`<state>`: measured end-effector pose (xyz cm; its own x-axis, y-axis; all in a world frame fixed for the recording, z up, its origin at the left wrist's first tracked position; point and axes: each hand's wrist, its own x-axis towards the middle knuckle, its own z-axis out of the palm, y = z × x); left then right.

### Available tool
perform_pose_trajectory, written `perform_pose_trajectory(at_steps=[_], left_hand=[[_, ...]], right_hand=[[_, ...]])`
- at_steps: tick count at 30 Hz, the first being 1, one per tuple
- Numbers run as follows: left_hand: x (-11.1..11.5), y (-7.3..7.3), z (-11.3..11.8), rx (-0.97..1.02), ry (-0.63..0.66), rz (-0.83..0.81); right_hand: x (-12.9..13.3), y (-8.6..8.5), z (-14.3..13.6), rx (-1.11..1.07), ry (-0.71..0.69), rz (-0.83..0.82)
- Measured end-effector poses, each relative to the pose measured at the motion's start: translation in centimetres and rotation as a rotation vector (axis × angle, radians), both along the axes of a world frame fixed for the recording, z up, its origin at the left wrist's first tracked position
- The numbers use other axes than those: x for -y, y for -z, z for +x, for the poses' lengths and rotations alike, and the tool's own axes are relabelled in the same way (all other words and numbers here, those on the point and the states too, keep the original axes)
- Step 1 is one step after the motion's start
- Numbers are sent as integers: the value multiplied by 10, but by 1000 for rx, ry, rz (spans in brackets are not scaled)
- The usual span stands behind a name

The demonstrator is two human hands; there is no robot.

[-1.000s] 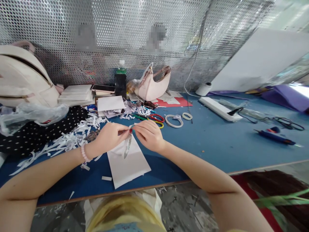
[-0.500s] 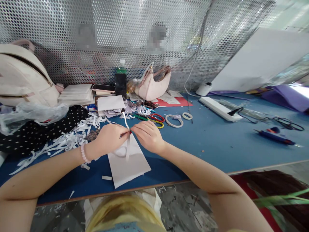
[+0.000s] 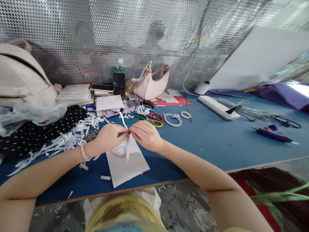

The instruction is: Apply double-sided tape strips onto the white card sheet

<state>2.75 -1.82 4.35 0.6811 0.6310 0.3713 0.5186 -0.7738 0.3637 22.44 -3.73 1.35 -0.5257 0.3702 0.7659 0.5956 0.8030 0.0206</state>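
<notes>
My left hand (image 3: pixel 109 137) and my right hand (image 3: pixel 146 134) meet above a white sheet of paper (image 3: pixel 127 174), fingertips pinched together. Between them is a narrow white paper strip (image 3: pixel 123 120); one end sticks up behind the fingers and the other hangs down over the sheet. A tiny dark red and green spot shows at the fingertips, too small to make out. Beyond my hands lies a small stack of white paper (image 3: pixel 109 102) on shredded scraps. Scissors with red and yellow handles (image 3: pixel 155 120) rest just past my right hand.
Shredded paper strips (image 3: pixel 65 141) and a black dotted cloth (image 3: pixel 48 132) cover the left side. Tape rolls (image 3: pixel 173 120), a white power strip (image 3: pixel 218 108) and a blue pen-like tool (image 3: pixel 272 134) lie to the right. A backpack (image 3: pixel 21 77) and a pink handbag (image 3: pixel 152 85) stand behind.
Both hands stay pinched at the strip, with only slight finger movement. The whole view has shifted a little, so things appear slightly further left.
</notes>
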Motion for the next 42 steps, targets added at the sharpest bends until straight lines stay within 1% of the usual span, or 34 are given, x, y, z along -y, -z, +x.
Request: perform_pose_trajectory(at_steps=[6,9,12,20,24,27,32,34,38,42], left_hand=[[-3,0,1,67,32,-77],[-3,-1,1,84,20,-92],[-3,-1,1,83,9,-93],[0,1,0,12,-5,-24],[2,0,0,-37,-21,-5],[2,1,0,-57,-31,-16],[-1,6,2,-43,-34,-72],[-1,7,2,-23,-22,-100],[0,5,3,23,4,-132],[1,3,4,59,9,-140]], right_hand=[[-3,0,-4,-195,-27,-80],[-4,0,-2,-236,-32,-98],[-5,0,0,-175,-41,-75],[-2,-4,0,21,-10,144],[1,-7,-2,62,13,183],[1,-6,-3,61,-1,184],[-1,-2,-6,68,-28,150],[-3,0,-7,29,-30,122],[-7,4,-6,-135,-22,-4],[-11,4,-2,-208,-6,-124]])
